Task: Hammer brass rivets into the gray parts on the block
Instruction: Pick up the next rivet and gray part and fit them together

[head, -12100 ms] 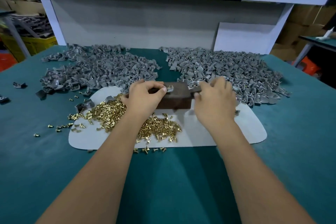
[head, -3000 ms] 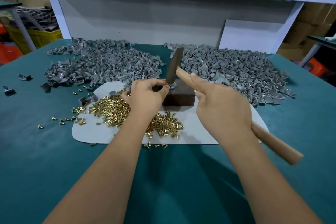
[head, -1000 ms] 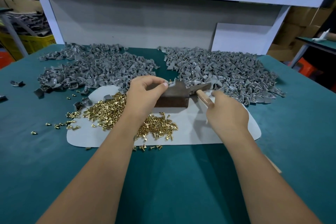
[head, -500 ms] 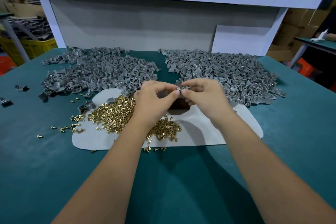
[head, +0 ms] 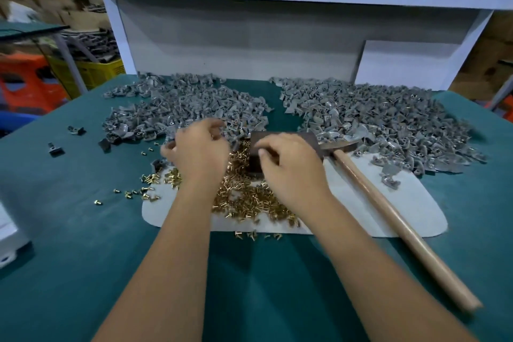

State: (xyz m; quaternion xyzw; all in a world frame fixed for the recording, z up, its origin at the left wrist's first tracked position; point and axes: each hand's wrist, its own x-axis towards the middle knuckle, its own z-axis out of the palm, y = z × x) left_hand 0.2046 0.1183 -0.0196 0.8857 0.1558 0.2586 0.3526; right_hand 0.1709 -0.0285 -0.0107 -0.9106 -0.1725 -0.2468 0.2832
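The worktop (head: 83,244), covered in teal cloth, carries everything, and a white mat (head: 369,203) lies under both hands, I think to give the small pieces a plain ground where they are easy to see.

Beyond the hands lie two heaps of gray parts, one (head: 177,108) behind the left hand and one (head: 388,119) behind and to the right of the right hand. The parts are far too many to count. Probably one heap waits for work and the other is done, but I cannot tell which.

One hammer (head: 394,211) lies just right of the right hand, its head beside the block and its handle pointing toward the person, so it is quick to take up again.

One dark block (head: 286,137) stands between the hands, partly hidden by the right one.

The left hand (head: 198,154) is blurred, with bent fingers over the edge of the left heap; whether it holds a part I cannot tell. The right hand (head: 291,168) has curled fingers at the near side of the block; if it pinches something I cannot tell either.

The brass rivets (head: 244,197), several hundred it seems, lie loose below and between the hands, close for picking.
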